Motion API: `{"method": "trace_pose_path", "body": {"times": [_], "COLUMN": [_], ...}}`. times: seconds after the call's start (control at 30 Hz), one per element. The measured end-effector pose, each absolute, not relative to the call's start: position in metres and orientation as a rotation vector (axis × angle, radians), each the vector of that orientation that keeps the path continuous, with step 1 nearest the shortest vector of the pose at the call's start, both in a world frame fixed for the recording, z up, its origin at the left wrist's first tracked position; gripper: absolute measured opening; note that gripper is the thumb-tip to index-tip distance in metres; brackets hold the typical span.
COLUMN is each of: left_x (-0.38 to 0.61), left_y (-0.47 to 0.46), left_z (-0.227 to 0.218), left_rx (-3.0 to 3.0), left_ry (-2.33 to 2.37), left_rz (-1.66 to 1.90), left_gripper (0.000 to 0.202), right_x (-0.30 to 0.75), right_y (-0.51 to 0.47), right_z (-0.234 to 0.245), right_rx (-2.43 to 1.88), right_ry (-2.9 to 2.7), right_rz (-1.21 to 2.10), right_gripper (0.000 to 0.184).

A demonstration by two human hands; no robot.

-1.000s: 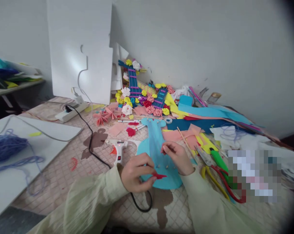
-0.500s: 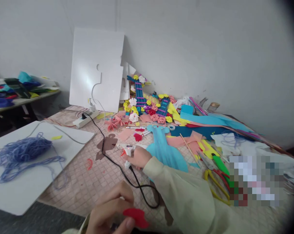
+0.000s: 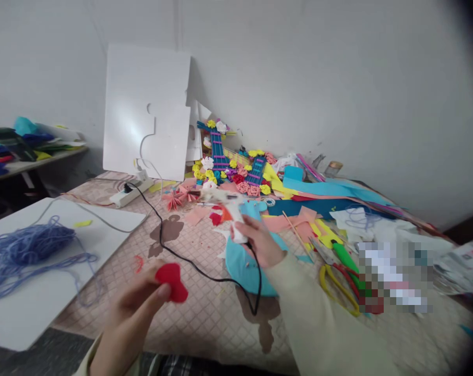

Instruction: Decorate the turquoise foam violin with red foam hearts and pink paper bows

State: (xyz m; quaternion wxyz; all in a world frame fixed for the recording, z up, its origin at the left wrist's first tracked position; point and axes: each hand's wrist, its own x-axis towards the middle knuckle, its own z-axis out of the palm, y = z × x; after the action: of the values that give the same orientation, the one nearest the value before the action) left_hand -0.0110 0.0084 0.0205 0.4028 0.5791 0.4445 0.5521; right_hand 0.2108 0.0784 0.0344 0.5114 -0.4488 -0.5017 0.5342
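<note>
My left hand (image 3: 132, 308) is raised near the lower left and pinches a small red felt piece (image 3: 172, 281) between thumb and fingers. My right hand (image 3: 256, 241) grips the handle of a white glue gun (image 3: 227, 204), lifted off the table with its black cord (image 3: 205, 271) trailing down and left. Under the right hand lies a light blue felt cut-out (image 3: 242, 263) on the checked tablecloth.
A white board with blue yarn (image 3: 23, 248) lies at the left. A power strip (image 3: 129, 193) and a white foam sheet (image 3: 146, 112) stand at the back. Paper flowers, coloured felt sheets, scissors (image 3: 338, 284) and a green-handled tool (image 3: 344, 256) crowd the right side.
My right hand has picked up the glue gun from the table and lifted it over the blue cut-out. My left hand has raised the red felt piece higher.
</note>
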Motion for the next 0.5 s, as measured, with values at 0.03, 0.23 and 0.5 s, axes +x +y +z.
{"method": "trace_pose_path", "body": {"times": [0.03,0.23,0.5], "left_x": [-0.005,0.060,0.139], "left_y": [0.018,0.071,0.108], "left_z": [0.026,0.052,0.052], "left_rx": [1.443,1.438,1.610], "left_ry": [1.063,0.831,0.770], "left_rz": [1.346,1.067,0.954], "left_gripper": [0.017,0.020,0.018], "right_x": [0.220,0.263,0.288], "right_y": [0.072,0.050,0.061], "right_z": [0.041,0.053,0.037], "right_rx": [-0.918,-0.685,-1.025], "right_ry": [-1.080,-0.774,-0.906], "right_rz": [1.392,1.401,0.996], "right_gripper": [0.017,0.014,0.031]}}
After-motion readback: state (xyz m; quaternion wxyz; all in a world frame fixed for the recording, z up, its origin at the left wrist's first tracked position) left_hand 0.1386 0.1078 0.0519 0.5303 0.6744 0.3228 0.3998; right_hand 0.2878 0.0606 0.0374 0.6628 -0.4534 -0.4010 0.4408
